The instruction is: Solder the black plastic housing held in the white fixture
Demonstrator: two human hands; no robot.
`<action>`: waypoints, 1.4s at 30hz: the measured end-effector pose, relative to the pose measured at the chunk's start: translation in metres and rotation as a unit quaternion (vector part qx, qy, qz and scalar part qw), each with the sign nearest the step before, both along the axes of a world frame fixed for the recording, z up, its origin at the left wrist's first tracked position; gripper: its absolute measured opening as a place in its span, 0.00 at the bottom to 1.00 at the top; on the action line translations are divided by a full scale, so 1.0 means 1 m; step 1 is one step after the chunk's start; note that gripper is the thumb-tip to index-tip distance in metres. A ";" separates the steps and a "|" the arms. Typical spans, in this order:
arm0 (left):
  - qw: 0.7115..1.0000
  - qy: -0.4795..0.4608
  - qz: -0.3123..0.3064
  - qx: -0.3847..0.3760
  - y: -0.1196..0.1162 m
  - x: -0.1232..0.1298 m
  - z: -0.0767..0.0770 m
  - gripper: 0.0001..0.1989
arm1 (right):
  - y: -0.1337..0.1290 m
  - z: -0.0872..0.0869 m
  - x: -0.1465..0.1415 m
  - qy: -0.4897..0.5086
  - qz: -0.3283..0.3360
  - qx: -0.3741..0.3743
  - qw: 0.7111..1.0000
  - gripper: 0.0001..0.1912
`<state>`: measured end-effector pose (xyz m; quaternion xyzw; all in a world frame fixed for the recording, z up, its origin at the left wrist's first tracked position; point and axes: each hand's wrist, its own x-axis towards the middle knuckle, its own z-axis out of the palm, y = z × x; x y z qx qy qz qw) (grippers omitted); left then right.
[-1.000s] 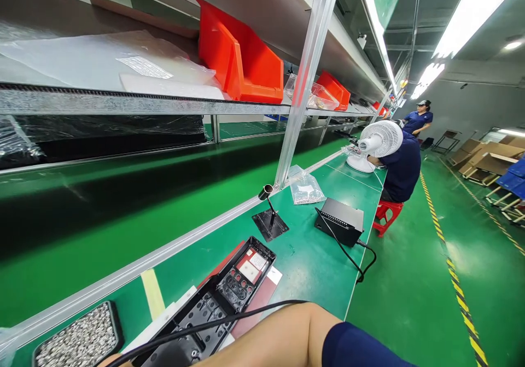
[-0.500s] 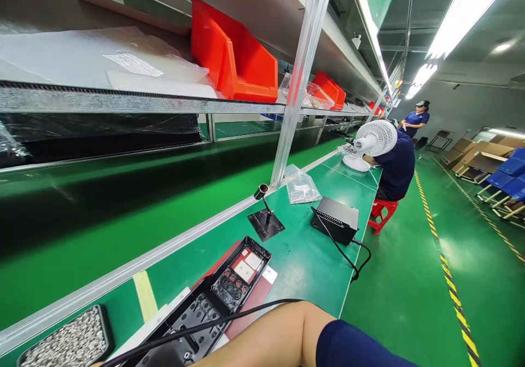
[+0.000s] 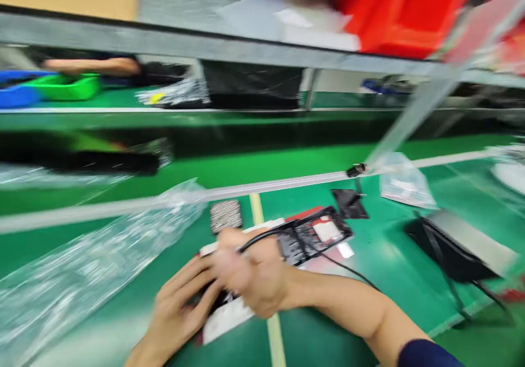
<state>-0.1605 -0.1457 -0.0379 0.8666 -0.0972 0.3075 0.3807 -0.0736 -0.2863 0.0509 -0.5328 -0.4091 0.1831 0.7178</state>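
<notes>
A metal shelf (image 3: 254, 50) runs above and beyond the long black housing (image 3: 293, 246), and I see the green desk (image 3: 332, 334) under it. The housing's long axis slants from near left to far right. The left hand's (image 3: 182, 307) fingers spread apart over its near-left end; the right hand's (image 3: 258, 274) curl together above it, clamped on a black cable (image 3: 261, 237). A tray of metal pieces (image 3: 226, 215) sits just beyond the housing.

1 head camera looks forward and down, close over the hands (image 3: 262, 271) and bench (image 3: 391, 257).
</notes>
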 end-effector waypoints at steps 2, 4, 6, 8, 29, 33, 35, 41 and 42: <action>0.998 0.004 0.049 0.027 0.010 -0.021 -0.007 0.09 | 0.002 -0.007 -0.001 0.023 0.023 0.025 0.999 0.25; 0.999 -0.004 0.027 0.035 0.016 -0.028 -0.011 0.09 | 0.001 -0.012 0.002 0.054 0.016 0.046 0.997 0.23; 1.000 0.002 0.014 0.015 0.017 -0.026 -0.012 0.08 | -0.001 -0.012 0.004 0.072 0.012 0.053 0.996 0.23; 1.000 -0.001 0.003 0.000 0.016 -0.021 -0.010 0.08 | -0.002 -0.007 0.004 0.077 0.011 0.056 0.995 0.23; 0.999 -0.030 -0.009 -0.033 0.012 -0.016 -0.013 0.07 | 0.002 0.010 0.009 0.139 0.009 0.045 0.989 0.27; 0.999 -0.037 -0.010 -0.034 0.012 -0.016 -0.012 0.07 | 0.002 0.011 0.009 0.140 0.008 0.039 0.989 0.28; 0.999 -0.040 -0.011 -0.035 0.012 -0.016 -0.011 0.07 | 0.003 0.011 0.009 0.145 0.002 0.039 0.989 0.29; 0.998 -0.041 -0.010 -0.036 0.012 -0.015 -0.011 0.07 | 0.003 0.010 0.008 0.161 -0.010 0.046 0.986 0.28; 0.998 -0.042 -0.010 -0.036 0.012 -0.016 -0.012 0.06 | 0.003 0.010 0.009 0.161 -0.009 0.046 0.986 0.28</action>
